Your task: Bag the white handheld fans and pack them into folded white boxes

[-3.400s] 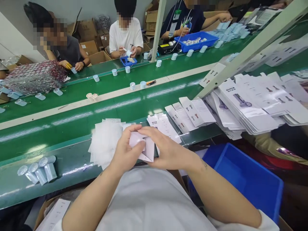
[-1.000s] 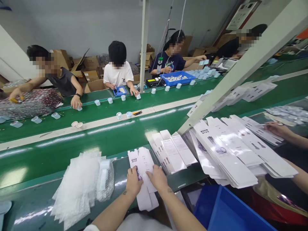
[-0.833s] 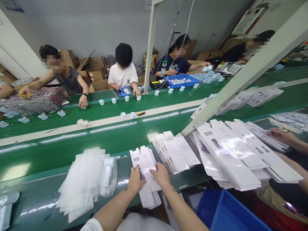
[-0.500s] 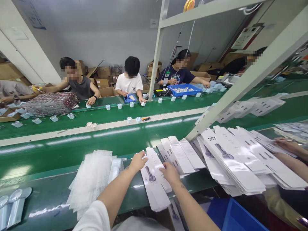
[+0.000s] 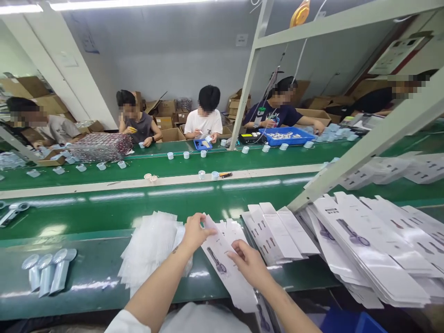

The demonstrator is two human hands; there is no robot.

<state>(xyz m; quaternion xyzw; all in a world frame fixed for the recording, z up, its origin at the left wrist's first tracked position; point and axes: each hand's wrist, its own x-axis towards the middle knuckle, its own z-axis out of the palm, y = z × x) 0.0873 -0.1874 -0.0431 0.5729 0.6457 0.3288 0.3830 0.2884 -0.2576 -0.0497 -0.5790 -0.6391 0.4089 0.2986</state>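
Note:
A flat white folding box (image 5: 217, 259) with a printed picture of a handled device is between my hands, tilted above the near bench. My left hand (image 5: 196, 233) pinches its upper end between thumb and fingers. At its right edge, my right hand (image 5: 250, 266) grips with curled fingers. More white box flaps (image 5: 233, 229) show just behind it. Left of my left hand lies a pile of clear plastic bags (image 5: 149, 247). Several flat boxes (image 5: 274, 231) lie fanned to the right of my right hand.
A large stack of printed flat boxes (image 5: 357, 240) stands at the right, by a slanted metal post (image 5: 374, 134). Light-blue plastic parts (image 5: 45, 273) lie at left. Across the green conveyor (image 5: 114, 206), several co-workers handle small cups (image 5: 203, 154). A blue bin (image 5: 364, 322) sits low at right.
My view has swung left, so things appear farther right. The box between my hands is tilted more and looks narrower. A co-worker's hands at the right edge have left the view.

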